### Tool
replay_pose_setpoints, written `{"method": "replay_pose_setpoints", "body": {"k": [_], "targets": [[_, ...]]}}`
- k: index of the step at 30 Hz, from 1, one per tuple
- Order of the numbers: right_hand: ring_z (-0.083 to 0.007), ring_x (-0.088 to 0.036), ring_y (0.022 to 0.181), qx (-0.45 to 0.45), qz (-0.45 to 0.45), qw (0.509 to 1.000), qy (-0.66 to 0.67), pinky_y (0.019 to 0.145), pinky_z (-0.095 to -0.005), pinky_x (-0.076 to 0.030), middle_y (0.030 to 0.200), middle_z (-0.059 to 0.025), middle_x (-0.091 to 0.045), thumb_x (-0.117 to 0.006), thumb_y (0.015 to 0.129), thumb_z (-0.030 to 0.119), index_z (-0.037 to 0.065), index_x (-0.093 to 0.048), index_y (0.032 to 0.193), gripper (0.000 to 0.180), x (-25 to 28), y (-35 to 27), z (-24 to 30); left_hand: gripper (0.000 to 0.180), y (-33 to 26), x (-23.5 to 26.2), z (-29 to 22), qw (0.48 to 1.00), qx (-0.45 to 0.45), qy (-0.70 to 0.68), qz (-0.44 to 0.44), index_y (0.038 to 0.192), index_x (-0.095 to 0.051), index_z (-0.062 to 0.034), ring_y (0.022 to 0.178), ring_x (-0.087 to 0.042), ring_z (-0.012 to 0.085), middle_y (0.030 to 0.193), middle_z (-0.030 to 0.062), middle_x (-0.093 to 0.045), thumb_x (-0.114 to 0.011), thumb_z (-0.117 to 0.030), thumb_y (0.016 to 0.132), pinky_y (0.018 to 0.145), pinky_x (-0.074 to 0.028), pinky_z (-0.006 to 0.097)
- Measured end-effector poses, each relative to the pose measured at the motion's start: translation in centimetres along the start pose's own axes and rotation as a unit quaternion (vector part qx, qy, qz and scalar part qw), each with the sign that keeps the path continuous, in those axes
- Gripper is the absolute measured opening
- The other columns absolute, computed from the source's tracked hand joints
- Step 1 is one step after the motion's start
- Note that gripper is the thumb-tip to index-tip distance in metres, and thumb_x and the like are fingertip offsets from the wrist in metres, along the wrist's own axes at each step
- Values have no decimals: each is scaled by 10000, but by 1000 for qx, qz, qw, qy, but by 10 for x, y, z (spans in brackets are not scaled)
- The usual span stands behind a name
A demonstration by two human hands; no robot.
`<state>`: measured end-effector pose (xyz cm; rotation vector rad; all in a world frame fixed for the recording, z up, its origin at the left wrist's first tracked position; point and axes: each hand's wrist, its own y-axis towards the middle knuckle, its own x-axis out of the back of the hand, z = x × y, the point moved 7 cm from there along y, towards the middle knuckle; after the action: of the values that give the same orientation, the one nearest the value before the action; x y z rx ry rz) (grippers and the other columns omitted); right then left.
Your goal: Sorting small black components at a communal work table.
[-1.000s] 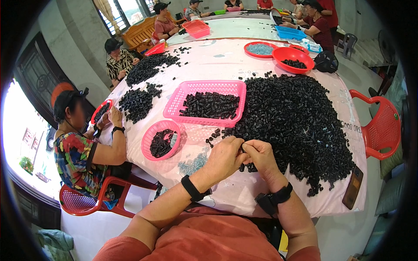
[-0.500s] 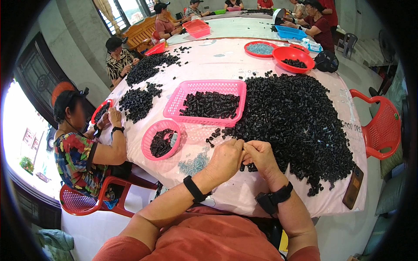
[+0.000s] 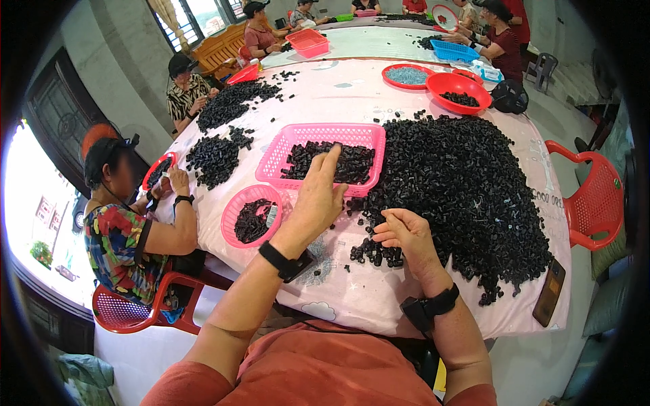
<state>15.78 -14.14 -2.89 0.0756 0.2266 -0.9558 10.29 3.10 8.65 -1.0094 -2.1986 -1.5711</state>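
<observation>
My left hand [image 3: 321, 193] reaches over the near rim of a pink rectangular basket [image 3: 277, 152], its fingers stretched out. Inside the basket lie many small black plastic parts [image 3: 306, 161]. No part shows in that hand. At the left edge of a large heap of black parts [image 3: 460, 189], my right hand [image 3: 406, 233] hovers with its fingers loosely apart, and I see nothing between them. Left of my left forearm stands a round pink basket [image 3: 227, 213] with longer black pieces and a small light-coloured object. Small clear bits [image 3: 315, 267] lie partly hidden beneath my left wrist.
A phone [image 3: 549, 292] lies at the table's right edge, near a red chair [image 3: 592, 193]. Red bowls [image 3: 467, 88] and a blue basket [image 3: 452, 50] stand farther back. A co-worker [image 3: 128, 223] sits at the left; several others work around the tables.
My hands were together, fingertips pinched, in front of the heap. Now they are apart: the left has moved up and left over the basket, while the right has loosened its fingers nearby.
</observation>
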Motion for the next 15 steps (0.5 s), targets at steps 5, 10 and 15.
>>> {"method": "replay_pose_setpoints", "body": {"k": [5,10,15], "targets": [[-160,-711,752,24,-21,999,-3,648,-232,-545,905,-118,-710,-560,993,189,3,-647,1132,247,2,-2,6,159,-51,-34,22,963,71,10,258,971,-671,5,743,-647,322,895,153,-677,-672,-24,815,697,-517,403],[-155,-709,751,25,-21,999,-9,643,-233,-545,901,-109,-710,-551,993,164,3,-654,1089,213,5,1,3,223,-82,-46,1,944,65,-102,308,1021,-686,-10,699,-644,276,864,141,-669,-689,-33,800,656,-513,368],[-143,-702,740,32,-8,999,-28,641,-232,-545,897,-105,-710,-563,977,116,1,-653,1062,168,4,3,-2,275,-92,-55,-12,938,51,-69,335,1059,-680,-25,732,-662,278,878,141,-659,-690,-7,784,670,-522,368]]}}
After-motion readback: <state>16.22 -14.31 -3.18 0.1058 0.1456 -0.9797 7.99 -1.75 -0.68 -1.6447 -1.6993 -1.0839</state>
